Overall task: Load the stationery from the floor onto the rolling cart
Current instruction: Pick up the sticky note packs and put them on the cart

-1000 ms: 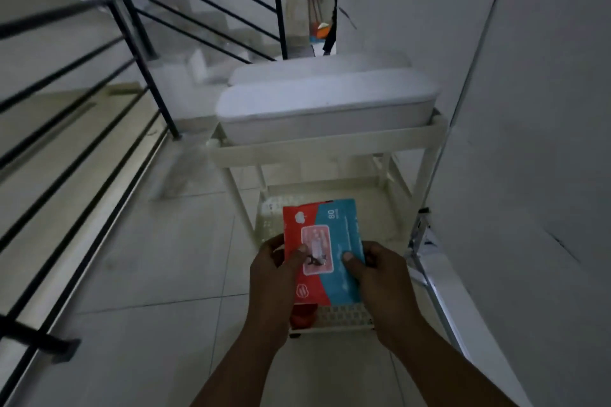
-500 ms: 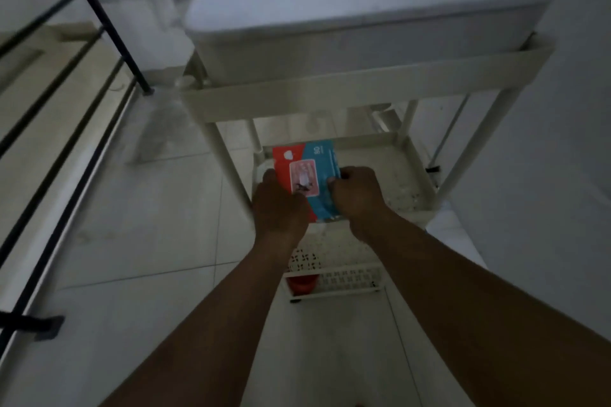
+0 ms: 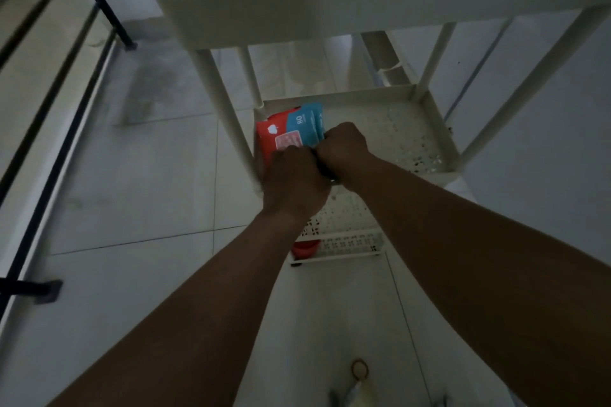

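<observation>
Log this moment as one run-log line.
step: placing | item: red-and-blue packet | holders: left hand, right hand | location: cart middle shelf, left end

The flat red-and-blue plastic packet (image 3: 291,129) lay just beyond both hands on the white perforated rolling cart's (image 3: 429,129) middle shelf, left side.

Black stair railing (image 3: 59,82) well left of the fingers, its bars running diagonally over pale floor tiles (image 3: 148,175). Grey wall (image 3: 545,142) to the right. Small round ring-like thing (image 3: 359,368) on the floor, far nearer the camera than the fingers (blurry, can't identify).
</observation>
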`<state>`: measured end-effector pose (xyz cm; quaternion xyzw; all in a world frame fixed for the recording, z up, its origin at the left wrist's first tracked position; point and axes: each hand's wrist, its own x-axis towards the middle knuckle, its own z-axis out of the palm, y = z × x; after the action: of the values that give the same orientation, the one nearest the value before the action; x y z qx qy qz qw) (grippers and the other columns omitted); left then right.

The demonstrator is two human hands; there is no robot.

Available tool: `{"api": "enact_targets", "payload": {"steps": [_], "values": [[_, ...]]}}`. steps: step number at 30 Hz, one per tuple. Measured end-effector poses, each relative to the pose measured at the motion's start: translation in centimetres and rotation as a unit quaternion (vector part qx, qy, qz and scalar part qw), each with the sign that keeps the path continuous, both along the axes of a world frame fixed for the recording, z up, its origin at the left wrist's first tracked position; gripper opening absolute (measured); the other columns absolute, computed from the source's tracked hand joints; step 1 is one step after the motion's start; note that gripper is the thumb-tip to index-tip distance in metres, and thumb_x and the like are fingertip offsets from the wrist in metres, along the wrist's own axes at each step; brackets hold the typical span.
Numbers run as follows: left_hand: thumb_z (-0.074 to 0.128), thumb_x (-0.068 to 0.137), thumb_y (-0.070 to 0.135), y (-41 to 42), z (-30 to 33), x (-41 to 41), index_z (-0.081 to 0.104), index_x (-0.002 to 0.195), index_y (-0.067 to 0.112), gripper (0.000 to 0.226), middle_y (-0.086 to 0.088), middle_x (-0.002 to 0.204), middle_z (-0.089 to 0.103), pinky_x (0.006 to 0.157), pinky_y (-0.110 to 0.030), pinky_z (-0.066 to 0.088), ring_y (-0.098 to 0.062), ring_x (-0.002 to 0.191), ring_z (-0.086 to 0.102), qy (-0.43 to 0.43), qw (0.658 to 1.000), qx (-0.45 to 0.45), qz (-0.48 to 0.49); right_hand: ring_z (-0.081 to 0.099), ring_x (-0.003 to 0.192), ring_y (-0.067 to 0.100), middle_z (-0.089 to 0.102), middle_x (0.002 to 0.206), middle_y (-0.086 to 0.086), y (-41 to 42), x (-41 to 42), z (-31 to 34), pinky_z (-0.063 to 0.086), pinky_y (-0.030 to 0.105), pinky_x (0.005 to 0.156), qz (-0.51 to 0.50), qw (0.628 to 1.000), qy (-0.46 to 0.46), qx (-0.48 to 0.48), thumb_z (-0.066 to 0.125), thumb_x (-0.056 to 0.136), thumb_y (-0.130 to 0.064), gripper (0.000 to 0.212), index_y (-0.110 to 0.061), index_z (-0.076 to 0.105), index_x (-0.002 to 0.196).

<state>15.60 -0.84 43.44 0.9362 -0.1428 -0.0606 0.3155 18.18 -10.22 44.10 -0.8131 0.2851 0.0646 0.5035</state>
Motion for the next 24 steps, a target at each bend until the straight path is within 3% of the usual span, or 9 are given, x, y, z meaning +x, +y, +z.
{"api": "enact_targets", "payload": {"steps": [5, 7, 9, 11, 14, 16, 19, 22, 24], "values": [[0.049, 0.082, 0.033, 0.3, 0.7, 0.7, 0.066, 0.100, 0.011, 0.033, -0.008, 0.097, 0.067, 0.074, -0.036, 0.057, -0.026, 0.092, 0.065, 0.084, 0.994, 0.064, 0.019, 0.064, 0.094, 0.028, 0.063, 0.099, 0.011, -0.6, -0.1, 0.5, 0.056, 0.035, 0.080, 0.025, 0.996, 0.012, -0.087, 0.071, 0.077, -0.011, 0.029, -0.003, 0.060, 0.103], [0.047, 0.086, 0.031, 0.2, 1.4, 0.6, 0.067, 0.101, 0.009, 0.034, -0.008, 0.096, 0.067, 0.067, -0.029, 0.054, -0.025, 0.086, 0.065, 0.104, 0.990, 0.095, 0.020, 0.063, 0.086, 0.025, 0.061, 0.088, 0.011, -1.4, -0.4, 0.8, 0.054, 0.030, 0.073, 0.039, 0.995, 0.015, -0.085, 0.071, 0.077, -0.009, 0.019, -0.003, 0.061, 0.093], [0.047, 0.092, 0.021, -0.3, 1.8, -0.2, 0.065, 0.112, 0.005, 0.032, -0.014, 0.110, 0.066, 0.082, -0.037, 0.054, -0.032, 0.102, 0.064, 0.093, 0.991, 0.099, 0.009, 0.060, 0.074, 0.021, 0.056, 0.074, 0.006, -2.2, -0.9, 1.0, 0.048, 0.025, 0.064, 0.036, 0.997, 0.000, -0.074, 0.069, 0.080, -0.010, 0.013, -0.008, 0.056, 0.077], [0.048, 0.093, 0.019, -0.9, 2.5, -1.5, 0.060, 0.122, 0.005, 0.034, -0.016, 0.126, 0.061, 0.100, -0.041, 0.045, -0.034, 0.119, 0.056, 0.030, 0.995, 0.096, 0.026, 0.058, 0.065, 0.013, 0.056, 0.071, 0.002, -2.9, -1.7, 1.4, 0.045, 0.022, 0.057, 0.027, 0.996, -0.036, -0.080, 0.069, 0.082, -0.014, 0.014, -0.009, 0.057, 0.076], [0.049, 0.095, 0.017, -1.6, 3.3, -3.6, 0.054, 0.131, 0.014, 0.037, -0.007, 0.139, 0.051, 0.107, -0.025, 0.036, -0.020, 0.130, 0.047, -0.056, 0.995, 0.005, 0.077, 0.064, 0.073, 0.017, 0.066, 0.083, 0.008, -3.9, -3.5, 2.2, 0.051, 0.024, 0.057, -0.015, 0.994, -0.099, -0.042, 0.066, 0.082, -0.018, 0.018, -0.005, 0.068, 0.094], [0.053, 0.091, 0.013, -1.8, 3.1, -5.5, 0.056, 0.126, 0.010, 0.035, -0.007, 0.134, 0.054, 0.104, -0.016, 0.038, -0.015, 0.126, 0.050, -0.118, 0.986, -0.092, 0.075, 0.061, 0.071, 0.019, 0.062, 0.079, 0.009, -4.7, -5.9, 2.7, 0.052, 0.029, 0.061, -0.031, 0.991, -0.131, -0.010, 0.061, 0.084, -0.016, 0.020, -0.002, 0.068, 0.095], [0.053, 0.084, 0.008, -2.4, 1.9, -8.9, 0.061, 0.113, 0.001, 0.031, -0.013, 0.111, 0.064, 0.092, -0.009, 0.042, -0.012, 0.105, 0.058, -0.226, 0.957, -0.177, 0.036, 0.051, 0.065, 0.021, 0.052, 0.075, 0.012, -5.9, -10.8, 3.1, 0.044, 0.031, 0.056, -0.031, 0.984, -0.171, 0.038, 0.056, 0.082, -0.012, 0.007, -0.005, 0.058, 0.080], [0.053, 0.088, 0.015, -3.6, -0.4, -12.9, 0.059, 0.115, 0.006, 0.029, -0.002, 0.098, 0.063, 0.077, -0.023, 0.052, -0.005, 0.085, 0.060, -0.115, 0.964, -0.238, 0.026, 0.045, 0.066, 0.021, 0.047, 0.075, 0.014, -7.6, -16.1, 1.5, 0.038, 0.031, 0.056, -0.060, 0.981, -0.168, 0.076, 0.056, 0.081, -0.010, 0.004, -0.007, 0.054, 0.080], [0.055, 0.090, 0.021, -4.4, -2.9, -15.6, 0.057, 0.119, 0.008, 0.031, 0.003, 0.093, 0.059, 0.067, -0.024, 0.051, 0.000, 0.073, 0.056, 0.060, 0.963, -0.254, 0.060, 0.047, 0.068, 0.022, 0.050, 0.077, 0.015, -9.1, -19.9, -1.0, 0.040, 0.032, 0.057, -0.085, 0.985, -0.119, 0.089, 0.059, 0.083, -0.011, 0.020, 0.008, 0.061, 0.089]]}}
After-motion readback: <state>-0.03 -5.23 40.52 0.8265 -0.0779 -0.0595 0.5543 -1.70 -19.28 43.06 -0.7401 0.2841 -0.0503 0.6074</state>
